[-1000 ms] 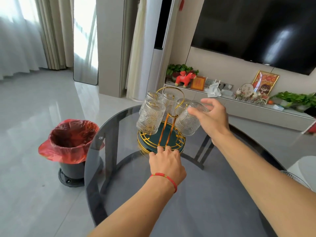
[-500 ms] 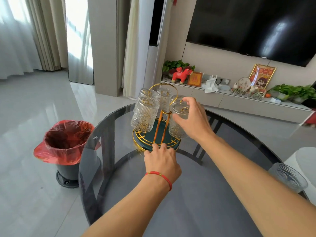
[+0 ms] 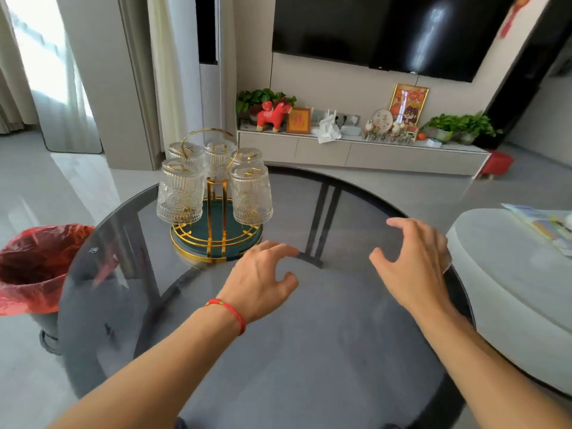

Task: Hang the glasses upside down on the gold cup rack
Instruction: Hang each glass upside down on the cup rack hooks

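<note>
A gold wire cup rack [image 3: 216, 233] stands on the far left part of a round, smoky grey glass table [image 3: 309, 351]. The rack has a circular dark green base ringed and crossed with shiny gold wire, thin upright gold rods in the middle, and a gold loop handle at the top. Five clear glasses hang on it upside down, mouths facing the base. The two nearest are a front left glass [image 3: 180, 191] and a front right glass [image 3: 252, 195]; three more sit behind them, partly hidden. Each glass is a tapered tumbler, pressed with fine vertical ribs and a round flower-like medallion low on its side.

Both bare hands hover above the tabletop, nearer the viewer than the rack, and hold nothing. The left hand [image 3: 263, 281], with a red string bracelet [image 3: 229, 311] at the wrist, is just beside the rack's base, fingers loosely curled and spread. The right hand [image 3: 414, 261] is well to the right, fingers apart and bent.

A bin with a red plastic liner [image 3: 34, 267] stands on the glossy floor to the left of the table.
</note>
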### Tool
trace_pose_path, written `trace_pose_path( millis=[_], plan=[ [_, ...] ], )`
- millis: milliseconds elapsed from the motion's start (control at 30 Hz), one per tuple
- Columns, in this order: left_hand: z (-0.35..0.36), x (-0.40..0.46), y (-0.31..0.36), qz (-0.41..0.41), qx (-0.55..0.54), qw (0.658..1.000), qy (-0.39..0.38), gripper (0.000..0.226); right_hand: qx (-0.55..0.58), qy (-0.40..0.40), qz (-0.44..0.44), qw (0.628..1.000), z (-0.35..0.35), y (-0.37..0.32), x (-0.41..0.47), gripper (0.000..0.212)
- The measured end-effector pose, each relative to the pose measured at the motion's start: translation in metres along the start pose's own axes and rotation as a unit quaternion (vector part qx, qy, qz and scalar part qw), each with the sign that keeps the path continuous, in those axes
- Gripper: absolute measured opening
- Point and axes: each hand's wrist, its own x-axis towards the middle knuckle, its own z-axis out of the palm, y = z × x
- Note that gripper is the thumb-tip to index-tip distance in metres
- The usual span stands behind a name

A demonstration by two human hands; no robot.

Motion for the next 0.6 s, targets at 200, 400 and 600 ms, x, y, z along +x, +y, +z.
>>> trace_pose_path(
  millis=[200,400,600],
  plan=[
    [0.009,-0.005,0.005,-0.003,-0.016,1.000,-0.019,0.044,0.148,-0.012,0.208,0.967,-0.004,0.042,0.006,0.108],
    [0.016,-0.007,0.006,-0.025,-0.030,0.998,-0.046,0.044,0.267,-0.005,0.283,0.921,0.019,0.074,0.007,0.091],
    [0.022,-0.005,0.012,-0.025,-0.058,0.997,-0.052,0.046,0.245,-0.089,0.198,0.945,0.027,0.059,-0.006,0.081]
  ],
)
